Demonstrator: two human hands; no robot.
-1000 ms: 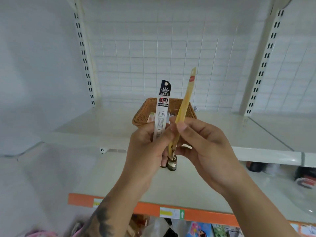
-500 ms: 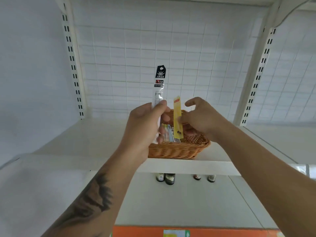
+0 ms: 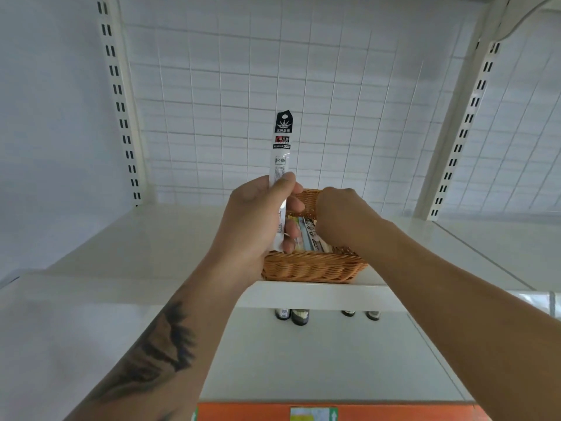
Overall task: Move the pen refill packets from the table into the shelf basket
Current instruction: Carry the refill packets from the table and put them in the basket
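One packet [image 3: 280, 153] upright in left hand [image 3: 258, 220] pinch, above basket [image 3: 312, 265]. Right hand [image 3: 340, 217] inside basket, grip hidden. Next: lower packet in.

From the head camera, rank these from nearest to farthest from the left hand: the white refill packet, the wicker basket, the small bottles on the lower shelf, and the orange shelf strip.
1. White refill packet: gripped in the left hand, standing upright.
2. Wicker basket: just right of the hand, on the upper shelf.
3. Small bottles: below, on the lower shelf.
4. Orange shelf strip: bottom edge of the view.
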